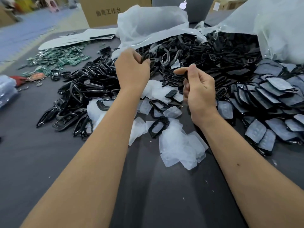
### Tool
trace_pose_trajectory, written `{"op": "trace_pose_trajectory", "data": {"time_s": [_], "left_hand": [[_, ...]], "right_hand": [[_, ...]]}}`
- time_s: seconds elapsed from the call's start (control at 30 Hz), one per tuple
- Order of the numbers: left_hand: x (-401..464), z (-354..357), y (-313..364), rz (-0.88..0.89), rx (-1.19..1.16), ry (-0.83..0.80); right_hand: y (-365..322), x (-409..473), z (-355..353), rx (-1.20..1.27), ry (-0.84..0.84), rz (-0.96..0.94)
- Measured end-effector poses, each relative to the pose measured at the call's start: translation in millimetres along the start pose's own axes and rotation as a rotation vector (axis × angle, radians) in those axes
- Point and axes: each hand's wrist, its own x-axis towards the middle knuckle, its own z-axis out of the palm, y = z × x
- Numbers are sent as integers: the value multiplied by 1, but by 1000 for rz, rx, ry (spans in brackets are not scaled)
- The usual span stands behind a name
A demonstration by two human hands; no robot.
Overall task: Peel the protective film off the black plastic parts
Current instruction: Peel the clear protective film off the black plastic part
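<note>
Peeled film scraps [178, 145] sit nearest you, dumped just short of the black parts heap [205, 53], while your left hand [131, 68] curls round a fresh frame and your right hand [199, 91] pinches something small and dark, probably mid-peel.

Dark grey tabletop [156, 195]. Glossy black frames [85, 89] heaped left of centre; loose clear film pieces [179, 145] scattered mid-table. Film-covered black parts [271, 99] stacked at right. Green circuit boards [60, 58] far left. Open plastic bags [153, 23] of black parts at back, beside a cardboard box [113, 10] and a laptop [189, 7].
</note>
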Motion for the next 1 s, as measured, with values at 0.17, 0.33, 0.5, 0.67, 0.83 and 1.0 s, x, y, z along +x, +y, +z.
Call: {"op": "trace_pose_trajectory", "data": {"time_s": [0.17, 0.33, 0.5, 0.67, 0.83, 1.0], "left_hand": [[-46, -25, -1, -85, -347, 48], [-75, -28, -12, -140, -567, 69], [-82, -29, -20, -138, -539, 46], [-81, -25, -21, -140, -560, 3], [-82, -24, -15, -76, -620, -45], [-83, -17, -15, -93, -548, -99]], "right_hand": [[-4, -3, 3, 180, -146, 182], [-2, -6, 2, 4, -127, 94], [-2, -8, 3, -44, -116, 73], [-4, -11, 4, 29, -150, 115], [-4, -10, 4, 4, -199, 74], [-4, -10, 3, -17, -256, 71]]}}
